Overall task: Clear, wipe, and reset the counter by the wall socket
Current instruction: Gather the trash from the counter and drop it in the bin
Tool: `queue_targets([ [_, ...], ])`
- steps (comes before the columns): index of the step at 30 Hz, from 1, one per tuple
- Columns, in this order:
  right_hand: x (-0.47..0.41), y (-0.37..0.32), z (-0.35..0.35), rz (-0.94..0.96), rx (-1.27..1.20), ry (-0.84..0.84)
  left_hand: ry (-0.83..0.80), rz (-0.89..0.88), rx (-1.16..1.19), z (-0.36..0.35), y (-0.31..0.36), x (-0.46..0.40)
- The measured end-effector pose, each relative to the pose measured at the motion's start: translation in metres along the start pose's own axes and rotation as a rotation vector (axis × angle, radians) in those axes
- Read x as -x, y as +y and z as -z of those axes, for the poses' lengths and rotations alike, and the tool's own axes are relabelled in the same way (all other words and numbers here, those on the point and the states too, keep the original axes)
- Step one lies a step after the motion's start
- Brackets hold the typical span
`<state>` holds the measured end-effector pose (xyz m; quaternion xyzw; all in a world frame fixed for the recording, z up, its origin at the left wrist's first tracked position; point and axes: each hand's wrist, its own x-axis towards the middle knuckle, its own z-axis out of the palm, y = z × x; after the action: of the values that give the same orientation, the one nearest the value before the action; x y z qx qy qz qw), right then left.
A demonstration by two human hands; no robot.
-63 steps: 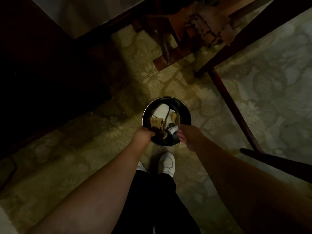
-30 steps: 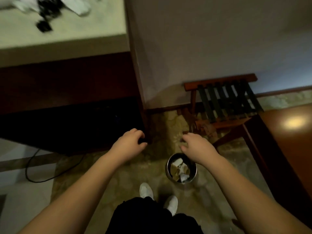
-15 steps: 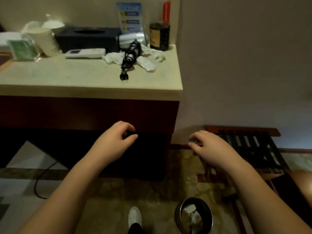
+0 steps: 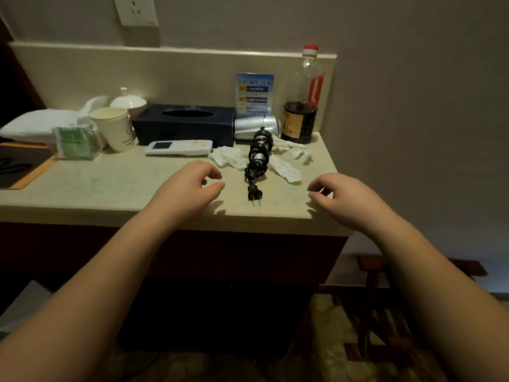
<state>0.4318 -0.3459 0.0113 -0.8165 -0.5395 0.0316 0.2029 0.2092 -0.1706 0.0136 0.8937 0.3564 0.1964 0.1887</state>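
1. The desk (image 4: 110,188) fills the middle of my view, a pale stone top over a dark wooden front, and the wall socket (image 4: 136,9) sits on the wall above its back ledge.
2. My left hand (image 4: 190,188) hovers over the front of the desk just left of the plug, fingers loosely curled and holding nothing.
3. My right hand (image 4: 344,199) hangs over the front right corner of the desk, also loosely curled and empty.
4. A dark tissue box (image 4: 184,124) stands at the back, in the middle.
5. A plastic bottle (image 4: 301,97) with a red cap and dark liquid in its lower part stands upright at the back right corner.
6. A silver hair dryer (image 4: 256,126) lies between the tissue box and the bottle, and its black cord (image 4: 257,158) is coiled round the handle and runs toward me.
7. Crumpled white tissues (image 4: 286,166) lie under and on either side of the cord.
8. A white remote (image 4: 179,147) lies flat just in front of the tissue box.
9. A paper cup (image 4: 114,128) stands upright left of the tissue box, with a green packet (image 4: 73,142) just beside it.
10. A blue card (image 4: 254,92) leans against the back ledge.
11. The plug (image 4: 254,195) rests on the desk between my two hands.
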Motion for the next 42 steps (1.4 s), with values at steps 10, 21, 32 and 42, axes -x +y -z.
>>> queue_targets([
  [10, -0.096, -0.008, -0.022, -0.007, 0.219, -0.166, -0.172, -0.136, -0.228, -0.019, -0.025, -0.107],
  [21, -0.092, -0.004, -0.036, 0.036, 0.261, -0.087, -0.211, -0.166, -0.356, -0.03, -0.032, -0.115],
  [32, -0.126, 0.018, -0.002, -0.022, 0.247, -0.079, -0.3, -0.152, -0.372, -0.027, -0.023, -0.129],
  [42, -0.138, 0.022, -0.022, -0.084, 0.216, -0.134, -0.279, -0.18, -0.345, -0.027, -0.026, -0.129],
])
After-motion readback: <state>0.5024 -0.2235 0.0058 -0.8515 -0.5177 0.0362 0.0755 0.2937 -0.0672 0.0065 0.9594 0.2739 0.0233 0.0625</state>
